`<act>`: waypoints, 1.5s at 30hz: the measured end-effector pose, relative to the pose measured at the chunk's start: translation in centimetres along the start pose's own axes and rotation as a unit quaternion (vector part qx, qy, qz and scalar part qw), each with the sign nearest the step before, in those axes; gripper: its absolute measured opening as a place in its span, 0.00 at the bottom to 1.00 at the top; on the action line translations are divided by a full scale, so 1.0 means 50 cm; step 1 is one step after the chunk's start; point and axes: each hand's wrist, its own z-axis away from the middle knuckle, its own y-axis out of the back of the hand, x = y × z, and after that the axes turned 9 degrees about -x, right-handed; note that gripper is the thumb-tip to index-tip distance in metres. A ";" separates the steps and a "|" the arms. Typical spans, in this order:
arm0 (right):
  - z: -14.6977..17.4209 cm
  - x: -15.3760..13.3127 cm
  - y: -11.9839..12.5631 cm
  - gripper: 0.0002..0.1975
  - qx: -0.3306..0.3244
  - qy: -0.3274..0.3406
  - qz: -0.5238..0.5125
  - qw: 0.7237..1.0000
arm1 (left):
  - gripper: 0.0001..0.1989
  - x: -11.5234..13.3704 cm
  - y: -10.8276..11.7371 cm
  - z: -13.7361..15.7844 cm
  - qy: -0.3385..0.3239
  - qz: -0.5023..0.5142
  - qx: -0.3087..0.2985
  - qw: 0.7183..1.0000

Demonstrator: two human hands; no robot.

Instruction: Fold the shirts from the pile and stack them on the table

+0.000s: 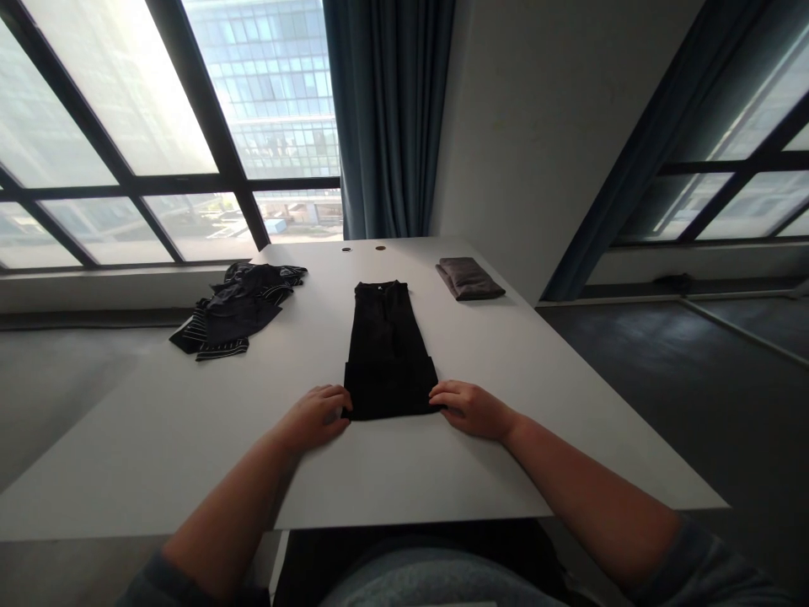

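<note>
A black garment with a waistband, which looks like a pair of trousers, lies flat in the middle of the white table. Its near part is folded up over itself, making a wider band at the bottom. At the near left corner, my left hand pinches the folded edge between thumb and fingers. My right hand grips the near right corner in the same way. The waistband end points away from me, toward the window side.
A crumpled black garment with white stripes lies at the table's left edge. A folded grey-brown cloth rests at the back right. Two round holes sit near the far edge, before a blue curtain.
</note>
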 end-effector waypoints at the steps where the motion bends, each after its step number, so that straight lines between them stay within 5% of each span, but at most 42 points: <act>1: 0.000 0.002 -0.003 0.17 0.004 -0.001 0.005 1.000 | 0.11 0.002 -0.001 -0.002 -0.002 -0.020 0.001 1.000; 6: -0.003 0.003 -0.013 0.16 0.017 -0.005 0.026 0.999 | 0.09 0.021 -0.003 -0.009 0.003 -0.103 0.008 0.995; 13: 0.029 -0.041 0.001 0.11 0.025 0.000 -0.009 1.000 | 0.07 0.051 -0.003 0.025 -0.018 -0.048 -0.057 0.997; 22: 0.072 -0.127 0.037 0.12 -0.112 0.010 -0.053 0.992 | 0.04 0.123 0.022 0.071 -0.038 0.077 -0.145 0.986; 26: 0.043 -0.028 0.035 0.14 -0.011 -0.057 -0.068 0.996 | 0.13 0.040 0.010 0.000 0.067 0.103 -0.015 0.992; 30: -0.027 0.122 0.006 0.20 0.041 -0.164 0.026 0.985 | 0.20 -0.083 -0.021 -0.109 0.223 -0.011 0.129 0.966; 35: -0.147 0.251 -0.020 0.23 0.031 -0.201 0.098 0.974 | 0.23 -0.170 -0.021 -0.227 0.260 -0.048 0.138 0.954; 41: -0.273 0.348 -0.015 0.29 0.046 -0.338 0.148 0.928 | 0.22 -0.239 0.006 -0.338 0.283 -0.063 0.129 0.948; 45: -0.328 0.407 -0.010 0.33 0.042 -0.372 0.140 0.917 | 0.23 -0.295 0.019 -0.389 0.284 -0.065 0.128 0.948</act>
